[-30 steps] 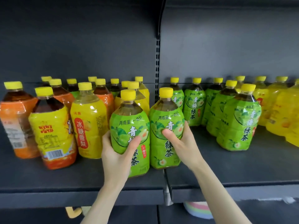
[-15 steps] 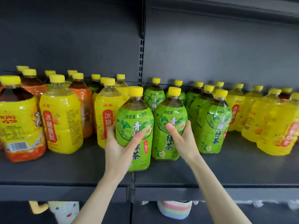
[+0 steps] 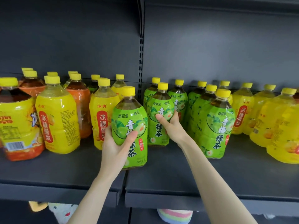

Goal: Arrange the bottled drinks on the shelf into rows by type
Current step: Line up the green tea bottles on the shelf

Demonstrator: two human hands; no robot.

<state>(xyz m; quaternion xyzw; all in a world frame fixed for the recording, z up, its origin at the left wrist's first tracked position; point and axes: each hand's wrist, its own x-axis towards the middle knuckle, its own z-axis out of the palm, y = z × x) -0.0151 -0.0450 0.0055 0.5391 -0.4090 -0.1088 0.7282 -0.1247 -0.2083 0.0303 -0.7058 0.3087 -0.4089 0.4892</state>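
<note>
My left hand point(image 3: 115, 147) grips a green-label tea bottle point(image 3: 130, 120) near the shelf's front, by the seam between two shelf boards. My right hand point(image 3: 172, 125) grips a second green tea bottle point(image 3: 159, 110) farther back, in front of several more green bottles point(image 3: 215, 125). Yellow pear-drink bottles point(image 3: 56, 117) stand to the left, more yellow ones point(image 3: 278, 125) to the right. Orange-label bottles point(image 3: 80, 102) and a yellow-and-orange bottle point(image 3: 17, 122) stand at the far left. All have yellow caps.
The dark grey shelf point(image 3: 210, 180) has a bare front strip. A slotted upright point(image 3: 141, 62) splits the back panel. Below the shelf, pastel-striped items point(image 3: 174, 215) and a patterned one point(image 3: 63, 212) show.
The right-hand bottle has moved back and right toward the other green bottles. The left-hand bottle has stayed near the front, close to the seam. The view has shifted and come closer.
</note>
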